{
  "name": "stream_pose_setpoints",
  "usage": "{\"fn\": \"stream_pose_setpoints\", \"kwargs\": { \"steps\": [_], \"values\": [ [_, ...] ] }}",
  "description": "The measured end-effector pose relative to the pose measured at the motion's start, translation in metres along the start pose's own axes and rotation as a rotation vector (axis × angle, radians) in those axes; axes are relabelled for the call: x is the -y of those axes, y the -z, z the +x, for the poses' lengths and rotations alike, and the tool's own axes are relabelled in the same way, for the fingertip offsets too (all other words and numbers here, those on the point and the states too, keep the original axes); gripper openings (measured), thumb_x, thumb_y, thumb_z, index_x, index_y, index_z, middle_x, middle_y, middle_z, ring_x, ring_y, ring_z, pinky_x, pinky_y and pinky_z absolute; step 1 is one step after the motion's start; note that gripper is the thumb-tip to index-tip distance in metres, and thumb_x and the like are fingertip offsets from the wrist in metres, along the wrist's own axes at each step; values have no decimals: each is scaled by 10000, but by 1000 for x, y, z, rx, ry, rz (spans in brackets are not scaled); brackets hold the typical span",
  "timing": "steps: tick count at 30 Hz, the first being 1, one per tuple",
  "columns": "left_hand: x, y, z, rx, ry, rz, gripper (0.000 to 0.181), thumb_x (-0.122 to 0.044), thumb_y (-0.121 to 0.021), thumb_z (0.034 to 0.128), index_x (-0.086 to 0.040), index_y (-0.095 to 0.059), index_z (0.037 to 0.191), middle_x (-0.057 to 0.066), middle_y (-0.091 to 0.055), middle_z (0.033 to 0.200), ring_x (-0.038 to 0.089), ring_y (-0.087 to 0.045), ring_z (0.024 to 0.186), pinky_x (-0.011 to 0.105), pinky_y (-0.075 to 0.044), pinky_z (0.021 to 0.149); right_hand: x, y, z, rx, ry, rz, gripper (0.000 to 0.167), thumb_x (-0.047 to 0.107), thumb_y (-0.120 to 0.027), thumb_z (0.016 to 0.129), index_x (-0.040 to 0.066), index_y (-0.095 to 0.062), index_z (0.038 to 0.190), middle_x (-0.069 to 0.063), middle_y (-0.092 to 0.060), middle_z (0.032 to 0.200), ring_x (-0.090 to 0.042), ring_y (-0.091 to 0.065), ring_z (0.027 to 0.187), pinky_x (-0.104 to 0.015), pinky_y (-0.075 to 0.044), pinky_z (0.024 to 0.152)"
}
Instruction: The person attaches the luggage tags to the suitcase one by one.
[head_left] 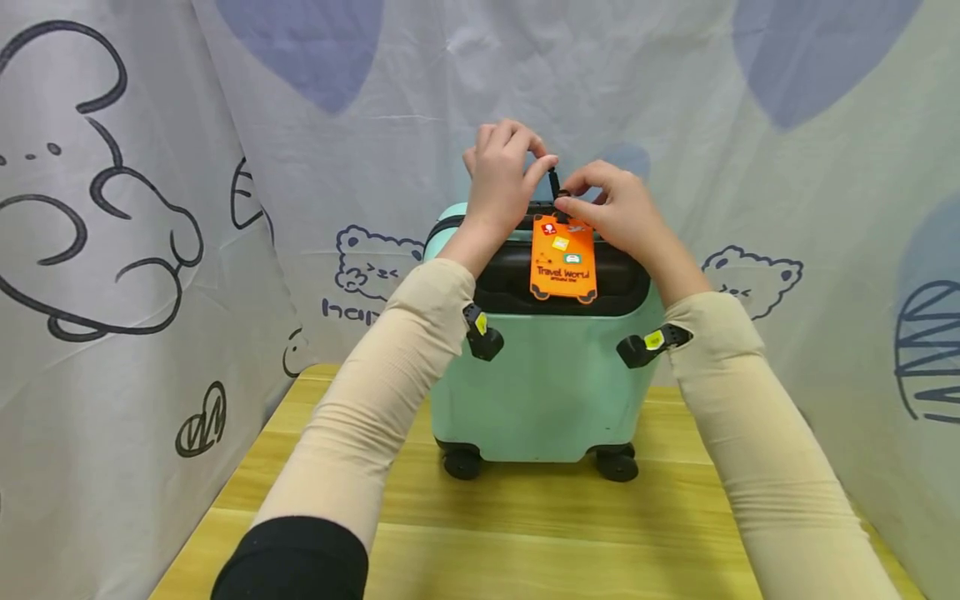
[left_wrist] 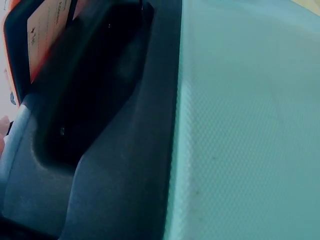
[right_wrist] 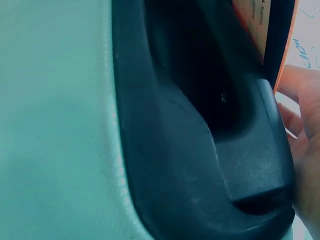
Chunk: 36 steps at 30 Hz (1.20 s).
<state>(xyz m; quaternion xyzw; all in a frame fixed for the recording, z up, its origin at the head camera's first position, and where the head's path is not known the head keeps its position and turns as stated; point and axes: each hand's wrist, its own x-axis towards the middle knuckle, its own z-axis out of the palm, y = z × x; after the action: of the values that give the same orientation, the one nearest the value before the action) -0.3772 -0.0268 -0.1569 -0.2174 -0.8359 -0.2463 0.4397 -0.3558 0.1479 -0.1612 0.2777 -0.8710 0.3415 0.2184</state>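
An orange luggage tag (head_left: 562, 265) printed "Travel World" hangs before the black top panel of a mint-green suitcase (head_left: 536, 383). Its black strap (head_left: 554, 180) rises above it. My left hand (head_left: 501, 171) pinches the strap's upper end between thumb and index finger. Lower down, my right hand (head_left: 621, 207) pinches the strap near the tag's top. The right wrist view shows part of the right hand (right_wrist: 306, 107) beside the tag's edge. In the left wrist view, the tag's back with a paper card (left_wrist: 47, 30) faces the suitcase's dark recess (left_wrist: 95, 90). The strap's far side is hidden.
The suitcase stands upright on black wheels (head_left: 617, 464) on a wood-grain table (head_left: 525, 533). A white curtain (head_left: 420, 75) with printed drawings hangs behind and at both sides. A small black camera is on each wrist.
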Motion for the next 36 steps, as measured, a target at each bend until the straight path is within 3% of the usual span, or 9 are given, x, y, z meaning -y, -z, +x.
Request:
{"fn": "stream_pose_setpoints", "kwargs": {
  "steps": [3,6,14,17,22,26,31,36],
  "values": [
    [0,1,0,-36,13,-25,274,-376,-584,964,-113,-656,994,53,-570,1159,233,-437,1129,411,-307,909,0,1,-2,45,-8,11,263,251,-640,947,34,-666,1094,-109,-587,1177,-257,-504,1106,-367,-422,887],
    [0,2,0,-42,1,-47,282,-378,-582,966,-106,-651,989,60,-567,1156,236,-436,1127,402,-306,914,-2,0,-4,43,-4,44,254,243,-644,943,28,-667,1076,-102,-592,1164,-229,-505,1101,-371,-414,905],
    [2,3,-1,12,-65,-117,267,-363,-616,945,-101,-655,973,51,-646,1058,227,-488,1102,395,-304,906,-5,-3,-6,-9,-22,152,225,229,-644,944,21,-661,1029,-56,-548,1192,-188,-480,1084,-272,-425,847],
    [3,3,-2,35,-71,-159,251,-345,-646,925,-97,-656,959,46,-669,962,207,-539,1020,370,-327,917,-4,-3,-6,-33,-31,184,231,226,-631,954,15,-649,1046,-35,-528,1198,-162,-469,1085,-292,-453,889],
    [5,5,-2,49,-65,-271,236,-302,-696,895,-74,-663,949,57,-688,900,188,-603,914,301,-408,913,-3,-5,-6,-72,-57,237,235,231,-609,969,37,-636,1100,55,-566,1062,-107,-501,1035,-356,-449,980],
    [4,5,-2,59,-44,-356,221,-276,-710,889,-69,-666,954,62,-695,886,164,-611,862,254,-460,829,-4,-5,-5,-70,-66,279,228,229,-620,962,58,-654,1110,108,-609,988,-97,-549,991,-289,-470,933],
    [4,6,-3,39,-47,-426,207,-257,-729,876,-67,-682,942,62,-712,865,136,-620,805,203,-463,773,-5,-5,-4,-41,-70,288,244,244,-665,933,85,-709,1113,67,-693,1045,-91,-590,986,-207,-486,852],
    [4,5,-3,61,-38,-443,205,-276,-709,897,-80,-687,956,54,-704,873,132,-599,849,211,-445,803,-5,-4,-6,-28,-76,316,259,249,-667,931,77,-724,1117,82,-721,1029,-96,-589,1005,-216,-481,867]
  ]
}}
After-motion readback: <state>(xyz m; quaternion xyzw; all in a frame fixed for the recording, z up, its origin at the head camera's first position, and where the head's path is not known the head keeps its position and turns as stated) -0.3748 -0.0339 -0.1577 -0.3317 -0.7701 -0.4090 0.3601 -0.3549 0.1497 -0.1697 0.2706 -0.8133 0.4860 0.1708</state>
